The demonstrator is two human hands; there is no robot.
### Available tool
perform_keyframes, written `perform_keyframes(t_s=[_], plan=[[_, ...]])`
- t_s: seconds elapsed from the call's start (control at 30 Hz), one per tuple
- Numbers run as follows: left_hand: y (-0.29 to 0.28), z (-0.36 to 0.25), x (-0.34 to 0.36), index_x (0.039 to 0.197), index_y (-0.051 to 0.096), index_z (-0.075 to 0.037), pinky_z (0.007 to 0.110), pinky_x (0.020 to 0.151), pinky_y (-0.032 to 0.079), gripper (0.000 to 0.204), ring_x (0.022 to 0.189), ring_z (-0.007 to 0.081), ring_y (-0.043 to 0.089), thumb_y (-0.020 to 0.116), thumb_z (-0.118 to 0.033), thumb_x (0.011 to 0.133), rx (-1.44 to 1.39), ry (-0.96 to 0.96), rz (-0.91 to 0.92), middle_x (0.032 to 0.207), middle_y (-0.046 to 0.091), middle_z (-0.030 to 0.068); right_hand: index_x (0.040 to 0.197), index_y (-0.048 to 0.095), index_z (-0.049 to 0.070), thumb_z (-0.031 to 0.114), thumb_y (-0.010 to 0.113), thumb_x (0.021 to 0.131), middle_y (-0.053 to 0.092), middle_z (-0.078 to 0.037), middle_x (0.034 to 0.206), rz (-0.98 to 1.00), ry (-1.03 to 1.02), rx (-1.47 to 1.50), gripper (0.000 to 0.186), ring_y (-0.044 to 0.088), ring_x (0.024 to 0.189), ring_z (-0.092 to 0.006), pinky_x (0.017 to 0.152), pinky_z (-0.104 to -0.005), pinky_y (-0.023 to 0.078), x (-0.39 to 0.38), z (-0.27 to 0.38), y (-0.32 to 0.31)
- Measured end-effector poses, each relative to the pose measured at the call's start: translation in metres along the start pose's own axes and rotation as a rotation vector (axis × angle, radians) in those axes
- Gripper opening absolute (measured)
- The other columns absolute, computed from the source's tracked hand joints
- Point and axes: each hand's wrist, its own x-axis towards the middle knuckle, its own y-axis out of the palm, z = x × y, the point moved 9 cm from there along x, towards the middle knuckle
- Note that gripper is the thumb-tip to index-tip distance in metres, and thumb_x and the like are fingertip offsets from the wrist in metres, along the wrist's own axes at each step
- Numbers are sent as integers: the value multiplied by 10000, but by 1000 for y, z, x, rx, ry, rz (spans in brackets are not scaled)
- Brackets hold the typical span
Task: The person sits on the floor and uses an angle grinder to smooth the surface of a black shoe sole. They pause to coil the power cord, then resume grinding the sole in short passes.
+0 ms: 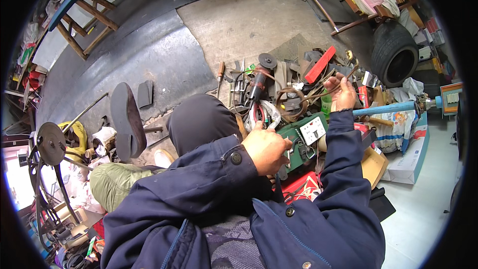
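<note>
My left hand (268, 149) is closed, its fingers curled beside a green metal box (294, 132). Whatever it grips, if anything, cannot be made out; a small metal piece shows at its fingertips. On the box is a white socket panel (313, 130). Farther right, my right hand (341, 92) is raised palm up, its curled fingers on a brown cord (318, 94) that loops left over the tools. Just ahead of my left hand lies a red-handled tool (258, 113). Beyond it rests an angle grinder (259, 82) with a dark disc.
A pile of tools holds a red bar (320, 65) and a wooden-handled screwdriver (220, 72). A tire (396, 52) stands at right, near a blue pipe (383, 109). On the left are a shoe sole (127, 119), a round metal disc (51, 143) on a stand and a blue-topped stool (67, 5).
</note>
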Motion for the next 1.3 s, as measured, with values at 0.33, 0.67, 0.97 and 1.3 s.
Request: perform_keyframes(t_s=[0.33, 0.67, 0.97, 1.3], plan=[[-1, -7, -9, 1177, 711, -144, 436, 945, 450, 368, 1019, 279, 680, 752, -345, 871, -23, 83, -14, 947, 717, 80, 1229, 529, -35, 238, 376, 1126, 718, -241, 1136, -322, 253, -273, 330, 744, 973, -334, 883, -449, 599, -27, -81, -96], [5, -11, -6, 1157, 712, -139, 412, 911, 461, 391, 978, 270, 678, 789, -323, 820, -3, 130, -62, 914, 705, 65, 1205, 572, -26, 209, 368, 1114, 659, -292, 1246, -132, 314, 215, 324, 652, 1178, -448, 1079, -603, 503, -44, -61, -37], [1, -9, -11, 1126, 708, -117, 423, 886, 489, 371, 966, 298, 679, 788, -296, 811, -25, 131, -60, 912, 697, 89, 1196, 499, -45, 194, 348, 1120, 653, -328, 1218, -333, 221, 85, 293, 668, 1134, -474, 1013, -597, 553, -42, -84, -94], [4, -12, -9, 1149, 709, -114, 419, 885, 496, 383, 973, 302, 682, 774, -248, 796, -80, 149, -46, 928, 697, 96, 1319, 473, -25, 94, 406, 1088, 679, -278, 1131, -569, 137, -153, 269, 711, 1008, -420, 925, -596, 584, -81, -101, -206]])
